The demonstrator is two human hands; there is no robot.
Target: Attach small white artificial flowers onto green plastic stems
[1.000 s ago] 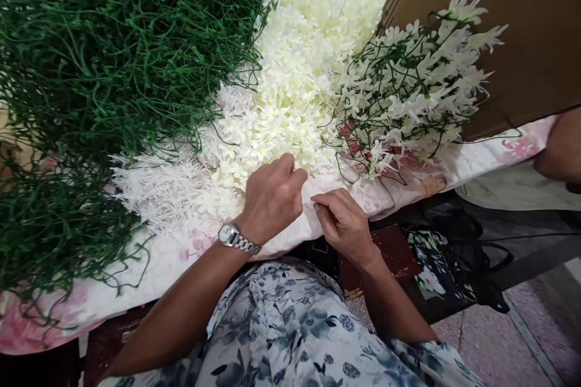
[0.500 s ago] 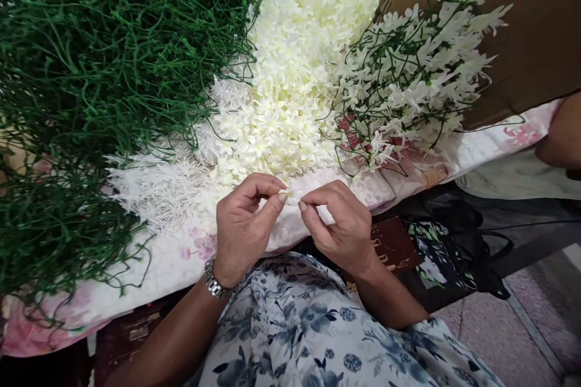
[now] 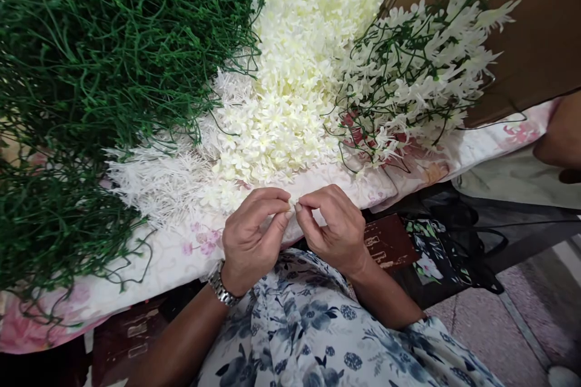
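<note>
Just in front of my lap, both hands meet fingertip to fingertip. My left hand (image 3: 254, 236), with a metal watch at the wrist, pinches a small white artificial flower (image 3: 292, 202) between thumb and forefinger. My right hand (image 3: 333, 227) is pinched closed against the same spot; whatever its tips grip is too small to make out. Beyond my hands spreads a heap of cream-white artificial flower heads (image 3: 290, 97). Left of them lies a bundle of thin white spiky pieces (image 3: 158, 184), partly covered by a large pile of green plastic stems (image 3: 136, 42).
White flowers assembled on green stems (image 3: 417, 66) lie at the right against a brown cardboard box (image 3: 531, 30). A floral cloth (image 3: 177, 260) covers the work surface. Another person's limb (image 3: 563, 139) shows at the right edge. A dark floral bag (image 3: 431, 248) sits below the surface's edge.
My right hand has moved left and my left hand slightly right and down, so their fingertips now meet at the small white flower. The view has shifted slightly.
</note>
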